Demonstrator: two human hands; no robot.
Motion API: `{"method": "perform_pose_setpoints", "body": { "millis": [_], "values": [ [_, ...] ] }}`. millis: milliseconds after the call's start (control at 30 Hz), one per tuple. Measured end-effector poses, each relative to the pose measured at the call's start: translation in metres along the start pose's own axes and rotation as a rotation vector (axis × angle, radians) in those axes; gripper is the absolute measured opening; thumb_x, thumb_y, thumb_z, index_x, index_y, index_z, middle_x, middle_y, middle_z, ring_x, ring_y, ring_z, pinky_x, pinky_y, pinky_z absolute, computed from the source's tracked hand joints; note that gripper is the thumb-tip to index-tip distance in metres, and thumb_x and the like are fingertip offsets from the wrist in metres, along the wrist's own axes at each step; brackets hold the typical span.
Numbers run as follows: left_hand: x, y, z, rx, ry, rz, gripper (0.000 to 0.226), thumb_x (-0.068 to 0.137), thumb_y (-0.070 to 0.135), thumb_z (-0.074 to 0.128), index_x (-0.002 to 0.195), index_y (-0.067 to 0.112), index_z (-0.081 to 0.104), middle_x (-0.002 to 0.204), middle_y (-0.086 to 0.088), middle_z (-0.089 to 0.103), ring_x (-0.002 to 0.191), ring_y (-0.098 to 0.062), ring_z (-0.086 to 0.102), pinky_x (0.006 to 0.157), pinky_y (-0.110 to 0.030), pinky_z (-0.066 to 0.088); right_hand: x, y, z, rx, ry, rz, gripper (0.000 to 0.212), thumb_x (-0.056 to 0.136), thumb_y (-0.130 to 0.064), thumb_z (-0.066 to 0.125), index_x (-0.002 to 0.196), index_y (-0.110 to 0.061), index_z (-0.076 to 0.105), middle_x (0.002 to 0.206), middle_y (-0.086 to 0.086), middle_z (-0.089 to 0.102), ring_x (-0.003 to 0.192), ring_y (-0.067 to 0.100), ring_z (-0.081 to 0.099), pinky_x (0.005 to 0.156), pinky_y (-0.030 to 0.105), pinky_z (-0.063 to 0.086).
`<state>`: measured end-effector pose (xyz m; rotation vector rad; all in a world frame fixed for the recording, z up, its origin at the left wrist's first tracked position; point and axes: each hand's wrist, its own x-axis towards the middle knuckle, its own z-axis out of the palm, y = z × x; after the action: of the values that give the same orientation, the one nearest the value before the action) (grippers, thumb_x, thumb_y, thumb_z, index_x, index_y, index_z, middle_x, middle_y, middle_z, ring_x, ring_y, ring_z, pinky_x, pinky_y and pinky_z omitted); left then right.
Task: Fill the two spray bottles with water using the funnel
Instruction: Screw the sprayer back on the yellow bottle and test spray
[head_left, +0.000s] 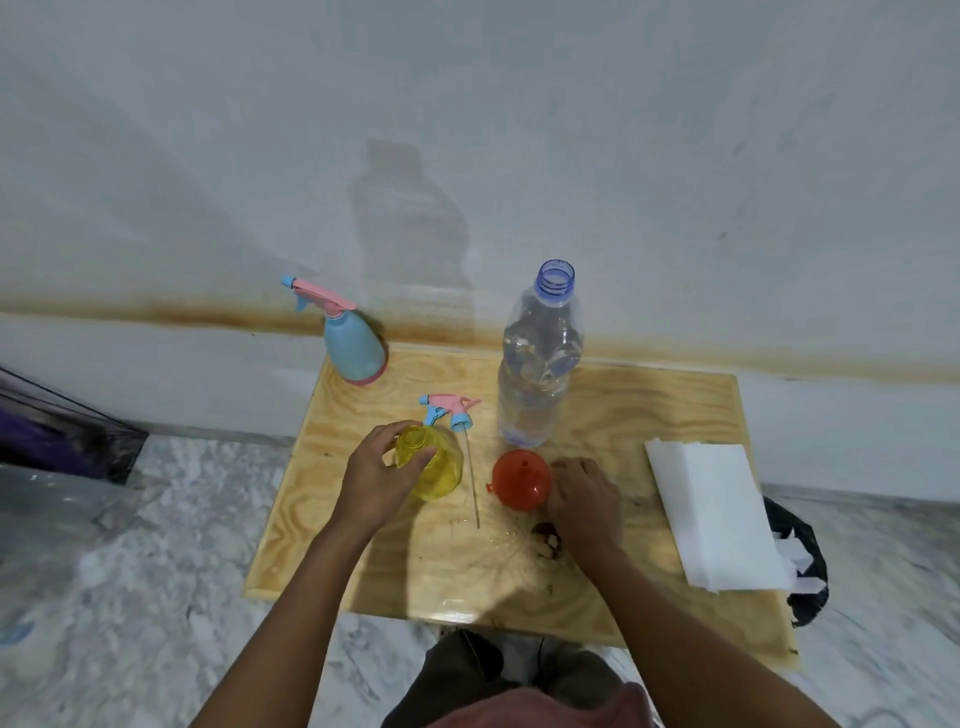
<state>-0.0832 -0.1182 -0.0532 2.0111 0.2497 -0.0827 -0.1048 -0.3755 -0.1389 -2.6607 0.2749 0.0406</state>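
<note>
Left hand (382, 467) is wrapped round the yellow spray bottle (434, 465), centre of frame, thumb and fingers curled at the neck just under the open mouth. The bottle stands upright on the wooden table (649, 415), cap off, and looks empty, though the tinted plastic makes that hard to confirm

Its spray head (449, 408), pink trigger with blue nozzle and collar, lies on its side on the table just above the yellow bottle in frame. The dip tube (471, 478) runs down from it between the bottle and the funnel

Orange funnel (522, 480) sits on the table right of centre, wide mouth down, spout pointing up. Right hand (584, 499) is against its right edge, back of hand to camera, fingers curled down at the rim. Can't tell whether it's gripping the funnel or only touching it

Clear water bottle (537, 364) stands upright above the funnel, cap off, mostly full

Blue spray bottle (353, 348) with a pink trigger stands assembled at the table's upper-left corner, near the wall, well apart from both hands

Stack of white paper towels (717, 514) lies on the right side of the table. A black bag (808, 561) shows past the table's right edge. Dark stain (548, 540) on the wood just below the right hand
</note>
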Motion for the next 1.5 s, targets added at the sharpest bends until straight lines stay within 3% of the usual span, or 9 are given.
{"method": "perform_pose_setpoints", "body": {
  "millis": [167,300,467,600,733,900,1133,1300,1500],
  "values": [
    [0.001,-0.003,0.001,0.001,0.003,0.002,0.034,0.083,0.017,0.078,0.116,0.015,0.068,0.111,0.003,0.067,0.103,0.001,0.058,0.074,0.002,0.039,0.002,-0.019,-0.001,0.172,-0.091,-0.111,0.041,0.088,-0.049,0.062,0.121,-0.025,0.062,0.114,0.001,0.064,0.101,0.021,0.062,0.084,0.038,0.050],
    [0.001,-0.004,0.002,0.006,0.011,-0.010,0.035,0.083,0.020,0.078,0.117,0.018,0.068,0.114,0.006,0.066,0.104,0.003,0.057,0.078,0.003,0.038,0.008,-0.026,0.000,0.116,-0.143,-0.067,0.036,0.091,-0.046,0.057,0.121,-0.026,0.062,0.116,0.002,0.063,0.104,0.023,0.062,0.085,0.038,0.050],
    [-0.004,-0.006,0.006,-0.051,0.035,-0.059,0.036,0.084,0.021,0.077,0.118,0.025,0.067,0.116,0.011,0.064,0.102,0.013,0.055,0.077,-0.008,0.044,0.005,-0.042,0.000,0.090,0.029,-0.197,0.037,0.084,-0.042,0.062,0.117,-0.026,0.063,0.111,-0.003,0.064,0.097,0.020,0.062,0.080,0.036,0.048],
    [-0.004,-0.016,0.010,-0.049,-0.013,-0.068,0.057,0.078,0.028,0.083,0.129,0.031,0.058,0.124,0.014,0.060,0.113,-0.001,0.055,0.089,-0.018,0.044,0.012,-0.082,-0.001,0.167,0.066,-0.350,0.028,0.087,-0.037,0.059,0.111,-0.024,0.067,0.106,-0.004,0.067,0.089,0.016,0.066,0.073,0.035,0.055],
    [0.004,-0.027,0.009,0.009,-0.065,-0.071,0.076,0.071,0.028,0.088,0.137,0.026,0.051,0.129,0.010,0.059,0.117,-0.007,0.055,0.094,-0.022,0.045,0.036,-0.113,0.010,0.333,-0.188,-0.143,0.038,0.093,-0.036,0.060,0.127,-0.020,0.061,0.123,-0.001,0.061,0.104,0.017,0.065,0.086,0.032,0.052],
    [0.009,-0.030,0.003,-0.049,-0.091,-0.039,0.062,0.065,0.024,0.091,0.121,0.026,0.062,0.112,0.010,0.069,0.103,-0.004,0.064,0.081,-0.009,0.048,0.059,-0.130,0.034,0.342,-0.317,0.049,0.049,0.095,-0.028,0.055,0.141,-0.011,0.047,0.138,0.014,0.053,0.125,0.028,0.052,0.102,0.034,0.040],
    [0.013,-0.036,-0.008,-0.040,-0.119,-0.011,0.063,0.066,0.031,0.090,0.122,0.031,0.061,0.114,0.015,0.067,0.106,-0.001,0.062,0.086,-0.017,0.050,0.076,-0.135,0.067,0.376,-0.331,0.232,0.043,0.088,-0.039,0.055,0.122,-0.012,0.057,0.114,0.012,0.063,0.102,0.030,0.062,0.089,0.043,0.051],
    [0.013,-0.038,-0.005,-0.016,-0.166,-0.015,0.075,0.064,0.035,0.091,0.129,0.033,0.055,0.119,0.020,0.061,0.110,0.004,0.057,0.086,-0.010,0.046,0.084,-0.129,0.083,0.392,-0.323,0.232,0.030,0.086,-0.042,0.057,0.093,-0.013,0.065,0.088,0.001,0.067,0.082,0.019,0.064,0.070,0.037,0.052],
    [0.011,-0.040,-0.004,-0.033,-0.119,-0.034,0.069,0.064,0.028,0.092,0.123,0.034,0.055,0.111,0.015,0.067,0.102,0.003,0.062,0.081,-0.011,0.049,0.072,-0.135,0.056,0.482,-0.255,0.144,0.021,0.090,-0.035,0.058,0.095,-0.017,0.068,0.087,-0.001,0.070,0.080,0.017,0.065,0.067,0.029,0.049]
  ]
}}
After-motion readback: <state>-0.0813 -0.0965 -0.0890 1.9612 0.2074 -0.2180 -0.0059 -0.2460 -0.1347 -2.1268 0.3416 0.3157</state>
